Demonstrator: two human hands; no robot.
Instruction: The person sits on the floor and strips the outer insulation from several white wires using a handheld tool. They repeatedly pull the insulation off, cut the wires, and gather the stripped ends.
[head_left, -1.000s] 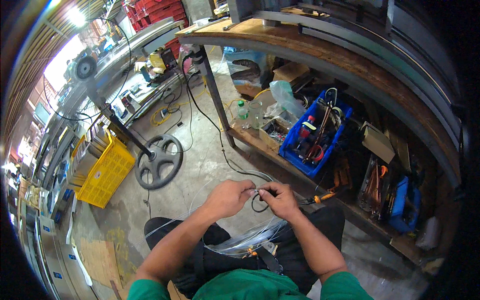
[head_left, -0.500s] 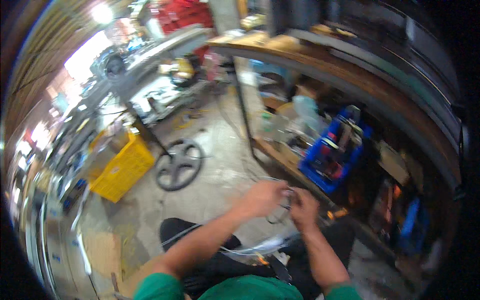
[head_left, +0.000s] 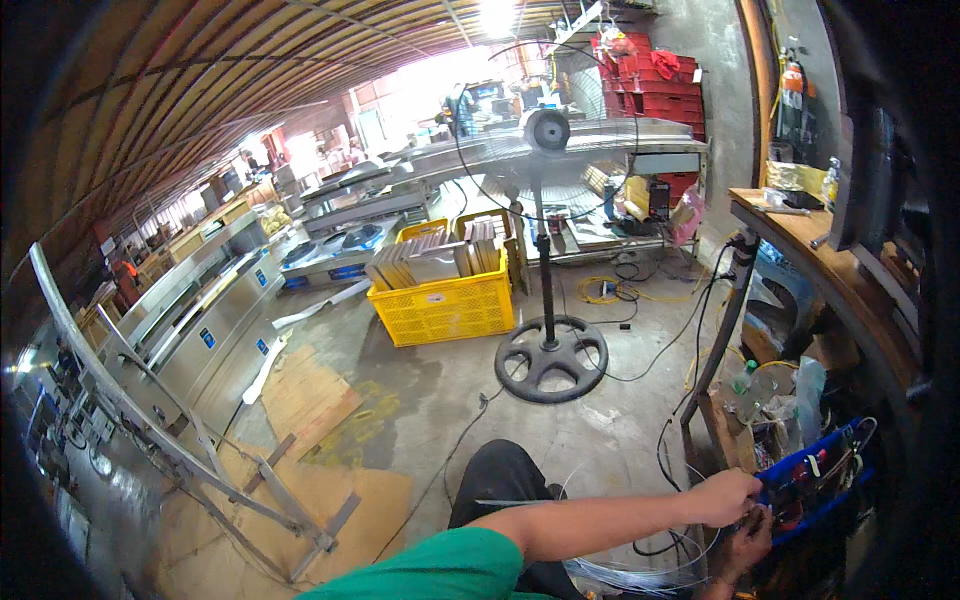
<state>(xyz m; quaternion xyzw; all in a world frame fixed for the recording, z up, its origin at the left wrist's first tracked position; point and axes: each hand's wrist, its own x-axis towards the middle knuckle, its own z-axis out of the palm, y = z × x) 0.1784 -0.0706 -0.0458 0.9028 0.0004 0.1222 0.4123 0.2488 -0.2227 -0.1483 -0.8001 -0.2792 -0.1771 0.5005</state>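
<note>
At the lower right my left hand and my right hand are brought close together, fingers curled inward. Whatever is pinched between them is too small or hidden to make out. A bundle of thin pale wires lies by my lap, beneath my left forearm, and one strand curves up toward the hands. Just beyond the fingers is a blue crate with tools and dark items in it; I cannot tell whether the hands touch it.
A wooden-topped workbench stands at the right. Ahead are a pedestal fan with a round black base and a yellow crate of flat panels. Cables cross the floor. A metal frame and cardboard are at left.
The view has swung left, so the hands and the blue crate now show farther right in the picture. Both hands stay together, fingers still curled.
</note>
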